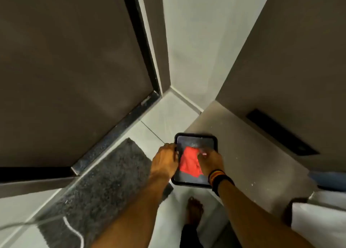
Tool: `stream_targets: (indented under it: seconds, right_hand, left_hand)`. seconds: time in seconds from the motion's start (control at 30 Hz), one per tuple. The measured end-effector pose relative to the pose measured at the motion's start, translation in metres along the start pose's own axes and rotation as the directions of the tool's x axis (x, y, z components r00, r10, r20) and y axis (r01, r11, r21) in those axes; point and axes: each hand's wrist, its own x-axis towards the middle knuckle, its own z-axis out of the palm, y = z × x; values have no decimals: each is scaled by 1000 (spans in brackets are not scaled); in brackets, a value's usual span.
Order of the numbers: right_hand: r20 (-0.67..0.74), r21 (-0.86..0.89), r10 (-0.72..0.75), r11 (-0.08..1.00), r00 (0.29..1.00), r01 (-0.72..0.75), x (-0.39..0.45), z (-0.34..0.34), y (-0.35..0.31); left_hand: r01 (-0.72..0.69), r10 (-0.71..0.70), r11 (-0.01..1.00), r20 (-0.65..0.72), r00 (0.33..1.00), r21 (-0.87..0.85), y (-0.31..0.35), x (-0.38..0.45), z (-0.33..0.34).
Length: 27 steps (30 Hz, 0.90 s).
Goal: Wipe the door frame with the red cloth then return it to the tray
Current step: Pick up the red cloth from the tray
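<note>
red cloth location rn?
Head view, lower centre: the red cloth lies in the black tray, between the left hand on the tray's left rim and the right hand touching the cloth.

My left hand (164, 159) blocks the tray's (196, 136) left rim, my right hand (210, 161) its right side. The far rim stands free. Open floor (164, 120) lies beyond, hemmed by door frame (142, 47) and mat (104, 178).

red cloth (189, 163): crumpled, lying inside tray
tray (195, 136): dark, square, rounded corners, held above floor
door frame (144, 42): black, upright, left of tray
</note>
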Motion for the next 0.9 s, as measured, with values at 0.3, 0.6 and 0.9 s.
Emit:
stream_targets:
  seconds: [0.3,0.6,0.9]
  right_hand:
    - [-6,281,300,916,954,-287,44,55,55]
    - [-66,265,327,917,943,-299,63,65,51]
    - [-95,513,160,854,982,-90,25,12,-36]
  left_hand:
    - [233,-219,946,86,972,-224,-5,43,93]
    - [333,-331,906,53,942,-261,-7,60,121]
    - [273,-370,653,16,929,-707,-13,51,29]
